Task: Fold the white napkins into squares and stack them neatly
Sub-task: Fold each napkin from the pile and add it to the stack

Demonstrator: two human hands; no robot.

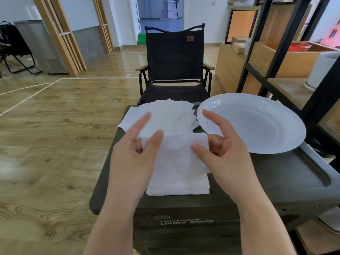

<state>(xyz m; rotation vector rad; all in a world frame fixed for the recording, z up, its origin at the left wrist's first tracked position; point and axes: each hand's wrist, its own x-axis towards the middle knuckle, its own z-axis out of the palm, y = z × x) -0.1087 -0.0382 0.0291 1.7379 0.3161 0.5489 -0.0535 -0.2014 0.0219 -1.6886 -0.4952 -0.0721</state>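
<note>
Two bare hands work above a dark storage box [276, 173] that serves as the table surface. Left hand [132, 153]: the thumb lies curled over the upper left part of a white napkin [176, 155], the index finger extends straight beyond it, and the remaining fingers pass behind the sheet, so the napkin is pinched between thumb and fingers. Right hand [226, 150]: the thumb presses on the napkin's right side, the middle fingers curl behind its upper right corner, and the index finger points up and away, clear of the sheet. The napkin hangs between the two thumbs, its lower part covering the far portion of a stack of folded napkins [178, 186] that rests on the box directly below the fingers. Beyond the left fingertips lies a loose pile of unfolded napkins [165, 111], spread at the far edge of the box. Just beyond and to the right of the right index fingertip sits a white plate [257, 124], its rim near the unfolded pile. Past the box stands a black folding chair [174, 57]; a black-framed wooden shelf unit [272, 57] rises further right of the plate.
</note>
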